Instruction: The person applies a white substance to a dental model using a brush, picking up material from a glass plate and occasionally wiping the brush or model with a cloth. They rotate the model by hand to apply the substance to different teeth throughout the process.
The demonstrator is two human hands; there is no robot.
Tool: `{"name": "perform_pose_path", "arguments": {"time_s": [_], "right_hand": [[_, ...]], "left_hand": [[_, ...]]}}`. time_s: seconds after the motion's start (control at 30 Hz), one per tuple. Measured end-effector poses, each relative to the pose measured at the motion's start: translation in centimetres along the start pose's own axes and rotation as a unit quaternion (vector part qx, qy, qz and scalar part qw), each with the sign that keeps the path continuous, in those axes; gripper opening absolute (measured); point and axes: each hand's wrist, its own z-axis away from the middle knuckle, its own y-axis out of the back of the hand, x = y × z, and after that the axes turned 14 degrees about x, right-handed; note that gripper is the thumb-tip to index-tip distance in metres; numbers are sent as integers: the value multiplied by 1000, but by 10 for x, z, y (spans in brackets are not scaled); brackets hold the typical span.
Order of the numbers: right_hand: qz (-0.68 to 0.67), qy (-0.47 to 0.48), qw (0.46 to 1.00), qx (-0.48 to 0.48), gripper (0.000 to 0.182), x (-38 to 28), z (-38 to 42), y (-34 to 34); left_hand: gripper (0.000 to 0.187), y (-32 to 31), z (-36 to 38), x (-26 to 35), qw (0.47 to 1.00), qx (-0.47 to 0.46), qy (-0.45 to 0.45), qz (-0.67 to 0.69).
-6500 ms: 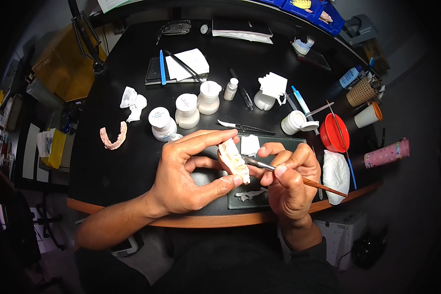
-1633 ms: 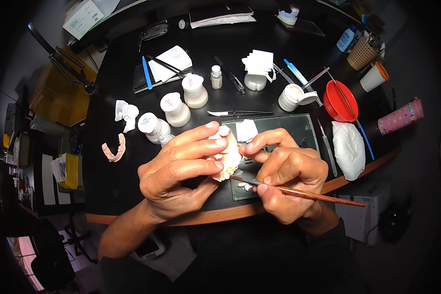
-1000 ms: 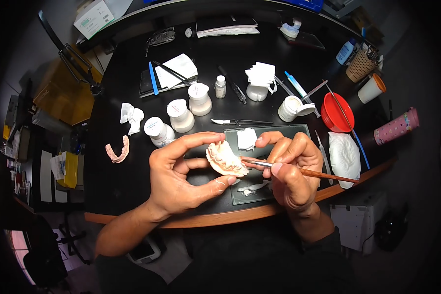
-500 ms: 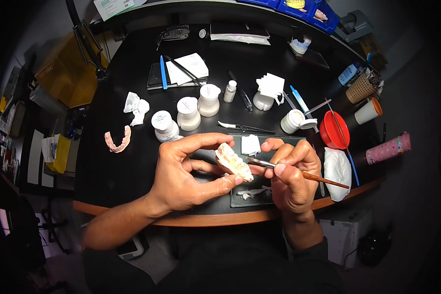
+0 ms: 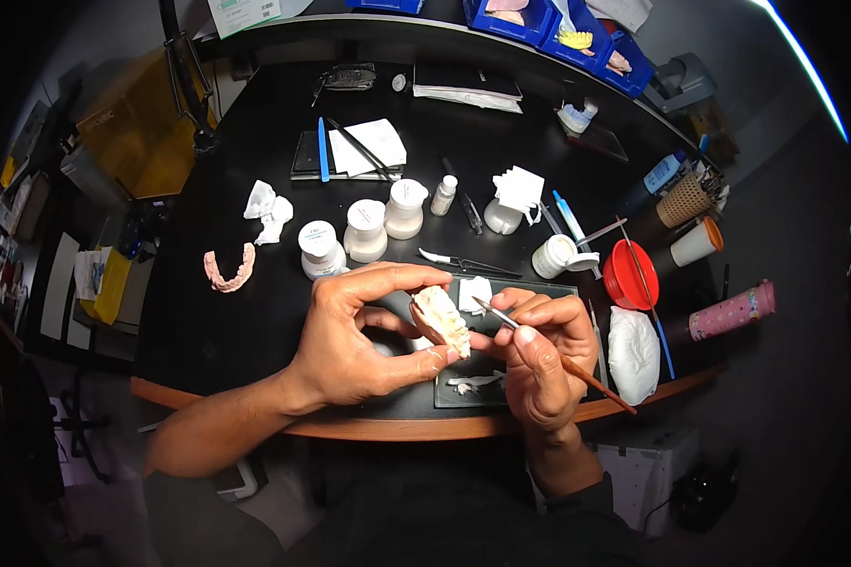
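Note:
Between its thumb and fingers, my left hand grips a cream and pinkish dental model. My right hand holds a fine brush with a brown wooden handle, its tip just right of the model and apart from it. Under the hands lies a glass slab, bearing a folded white tissue and a smear of white material. Another arch-shaped model rests on the black desk at the left.
Powder jars, a small bottle and tweezers stand or lie beyond the hands. To the right are an open white jar, a red bowl, a white cloth and a pink bottle.
The brush has swung to a steeper slant, its tip now higher and a little away from the model. The model has turned slightly in my left hand. The whole view has shifted.

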Motion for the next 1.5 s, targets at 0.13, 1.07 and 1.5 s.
{"name": "perform_pose_path", "arguments": {"time_s": [0.13, 1.07, 1.5], "right_hand": [[-6, -5, 1000, -3, 10, 0, 0, 0], [76, 39, 996, 38, 10, -16, 2, 10], [370, 183, 911, 16, 9, -30, 53, 86]], "left_hand": [[60, 0, 0, -2, 1000, 1, 1, 13], [62, -2, 1, -2, 1000, -2, -12, 26], [66, -1, 1, -10, 999, -14, -46, -16]]}}
